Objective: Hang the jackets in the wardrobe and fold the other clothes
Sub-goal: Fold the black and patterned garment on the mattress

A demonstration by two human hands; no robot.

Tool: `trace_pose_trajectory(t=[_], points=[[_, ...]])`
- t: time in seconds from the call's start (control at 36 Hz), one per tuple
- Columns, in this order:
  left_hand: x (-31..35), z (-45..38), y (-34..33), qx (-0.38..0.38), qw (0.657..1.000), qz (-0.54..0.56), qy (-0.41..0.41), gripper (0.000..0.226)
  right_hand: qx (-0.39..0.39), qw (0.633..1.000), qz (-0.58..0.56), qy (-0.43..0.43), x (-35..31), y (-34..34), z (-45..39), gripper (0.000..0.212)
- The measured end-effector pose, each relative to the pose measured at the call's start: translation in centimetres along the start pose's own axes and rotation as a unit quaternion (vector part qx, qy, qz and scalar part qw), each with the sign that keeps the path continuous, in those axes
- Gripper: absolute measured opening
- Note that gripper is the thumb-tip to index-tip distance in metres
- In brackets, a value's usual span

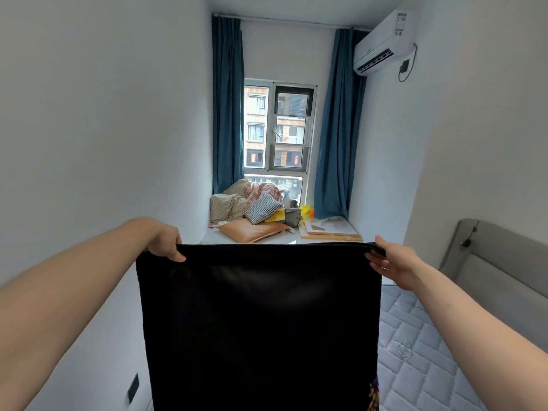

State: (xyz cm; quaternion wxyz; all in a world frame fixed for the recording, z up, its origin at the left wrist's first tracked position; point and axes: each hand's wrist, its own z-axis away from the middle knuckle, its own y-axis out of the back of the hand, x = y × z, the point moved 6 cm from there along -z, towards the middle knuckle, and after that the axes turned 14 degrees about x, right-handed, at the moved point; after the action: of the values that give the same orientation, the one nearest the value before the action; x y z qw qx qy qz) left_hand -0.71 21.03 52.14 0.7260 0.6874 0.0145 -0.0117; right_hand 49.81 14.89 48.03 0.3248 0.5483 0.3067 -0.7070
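Observation:
A black garment (261, 324) hangs flat in front of me, held up in the air by its top edge and reaching past the bottom of the view. My left hand (166, 241) grips the top left corner, fingers curled over the hem. My right hand (391, 262) pinches the top right corner between thumb and fingers. A small patterned patch shows at the garment's lower right edge. What lies behind the cloth is hidden.
A bare quilted mattress (424, 345) with a grey headboard (498, 262) lies to the right. A window ledge ahead holds pillows (252, 229), bedding and boards (329, 228). Blue curtains (226, 105) flank the window. White walls close in on both sides.

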Motion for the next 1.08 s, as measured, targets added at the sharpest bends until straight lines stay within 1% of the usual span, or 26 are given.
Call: trace_pose_trajectory(t=[0.11, 0.19, 0.25, 0.31, 0.39, 0.53, 0.58, 0.64, 0.72, 0.83, 0.92, 1.0, 1.08], points=[[-0.3, -0.1, -0.1, 0.045, 0.999, 0.000, 0.015, 0.045, 0.011, 1.000, 0.000, -0.005, 0.4, -0.4, -0.5, 0.017], [-0.2, -1.2, 0.3, 0.083, 0.996, 0.035, 0.013, 0.038, 0.021, 1.000, -0.011, 0.001, -0.3, -0.9, -0.9, 0.016], [-0.1, -1.8, 1.2, 0.125, 0.988, 0.088, 0.020, 0.029, 0.029, 0.999, -0.014, 0.017, -1.3, -1.1, -1.4, 0.018], [-0.1, -2.2, 2.9, 0.188, 0.975, 0.117, 0.018, 0.025, 0.032, 0.999, -0.026, 0.031, -2.6, -1.1, -1.9, 0.019], [-0.2, -2.2, 5.5, 0.282, 0.945, 0.164, 0.014, 0.021, 0.037, 0.997, -0.043, 0.057, -4.7, -0.9, -2.3, 0.020], [-0.1, -0.5, 9.9, 0.440, 0.865, 0.239, -0.013, 0.009, 0.067, 0.984, -0.131, 0.103, -7.7, -0.5, -1.2, 0.020], [0.0, 0.7, 10.9, 0.484, 0.836, 0.257, -0.030, 0.004, 0.086, 0.975, -0.171, 0.117, -8.1, 0.0, -0.4, 0.022], [0.1, 2.1, 11.2, 0.508, 0.816, 0.274, -0.047, 0.005, 0.099, 0.966, -0.201, 0.126, -7.9, 0.7, 0.2, 0.023], [0.5, 4.3, 9.9, 0.513, 0.808, 0.281, -0.073, 0.010, 0.111, 0.959, -0.222, 0.136, -6.6, 1.9, 1.1, 0.025], [0.6, 6.7, 5.4, 0.480, 0.823, 0.288, -0.100, 0.006, 0.140, 0.955, -0.223, 0.133, -2.3, 4.2, 1.9, 0.026], [0.4, 8.1, 0.2, 0.439, 0.847, 0.280, -0.111, 0.006, 0.163, 0.958, -0.205, 0.118, 2.4, 6.2, 2.4, 0.024], [0.3, 9.5, -6.8, 0.376, 0.880, 0.270, -0.111, 0.008, 0.169, 0.971, -0.139, 0.094, 8.4, 8.2, 2.6, 0.016], [0.5, 11.4, -15.1, 0.298, 0.910, 0.271, -0.097, 0.010, 0.185, 0.979, -0.066, 0.045, 15.8, 10.5, 2.8, 0.019]])
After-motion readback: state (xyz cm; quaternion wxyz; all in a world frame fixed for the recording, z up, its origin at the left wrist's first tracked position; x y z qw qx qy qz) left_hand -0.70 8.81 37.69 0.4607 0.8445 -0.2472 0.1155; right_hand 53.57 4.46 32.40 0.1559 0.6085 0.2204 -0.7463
